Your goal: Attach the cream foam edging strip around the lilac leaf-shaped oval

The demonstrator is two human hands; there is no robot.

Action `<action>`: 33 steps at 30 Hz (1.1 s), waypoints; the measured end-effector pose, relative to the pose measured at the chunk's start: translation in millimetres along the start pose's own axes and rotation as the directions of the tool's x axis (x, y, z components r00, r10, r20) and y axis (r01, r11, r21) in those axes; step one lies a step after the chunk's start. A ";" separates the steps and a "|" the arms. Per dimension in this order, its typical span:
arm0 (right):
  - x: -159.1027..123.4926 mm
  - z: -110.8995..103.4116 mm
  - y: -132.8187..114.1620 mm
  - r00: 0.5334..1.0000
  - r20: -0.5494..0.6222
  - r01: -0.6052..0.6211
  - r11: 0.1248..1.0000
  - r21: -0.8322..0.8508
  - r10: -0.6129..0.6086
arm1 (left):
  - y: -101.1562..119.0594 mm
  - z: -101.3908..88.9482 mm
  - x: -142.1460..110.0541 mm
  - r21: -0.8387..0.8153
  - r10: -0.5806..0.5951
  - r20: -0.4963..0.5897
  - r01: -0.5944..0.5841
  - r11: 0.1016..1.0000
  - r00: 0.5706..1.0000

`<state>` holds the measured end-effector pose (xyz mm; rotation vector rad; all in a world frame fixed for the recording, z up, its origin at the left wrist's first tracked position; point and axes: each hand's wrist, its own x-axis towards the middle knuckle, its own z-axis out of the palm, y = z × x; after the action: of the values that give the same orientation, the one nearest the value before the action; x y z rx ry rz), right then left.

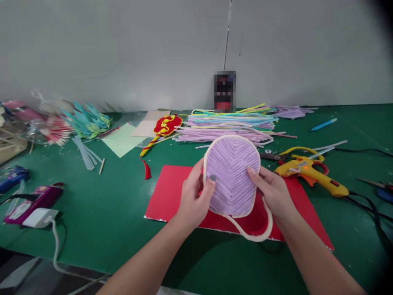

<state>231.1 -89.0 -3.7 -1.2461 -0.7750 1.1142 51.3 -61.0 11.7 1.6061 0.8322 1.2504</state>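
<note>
Between my two hands I see a rounded lilac panel (231,176) made of pipe cleaners laid in a V pattern. A cream pipe cleaner (258,237) edges it, its loose length looping below the bottom rim. My left hand (196,192) grips the left side, thumb on the front face. Opposite, my right hand (274,190) pinches the right edge, thumb also on the front. The panel is held upright above a red board (167,188), which lies on the green table. The fingers behind the panel are partly hidden.
A yellow glue gun (319,174) with an orange light lies right, beside scissors (273,157). Bundled pipe cleaners (227,127) lie behind the panel. A red and yellow fan-shaped piece (167,125) with a tassel, a blue pen (324,124) and a purple power strip (37,203) surround the work area.
</note>
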 end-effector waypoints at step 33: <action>-1.2 2.2 -2.6 0.999 0.029 -0.015 1.000 -0.027 0.016 | -1.2 0.2 -0.6 0.078 0.032 -0.038 -0.029 0.997 0.999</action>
<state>229.2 -89.3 -0.6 -1.2626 -0.8063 1.1398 51.3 -61.2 10.4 1.6661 0.8935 1.2884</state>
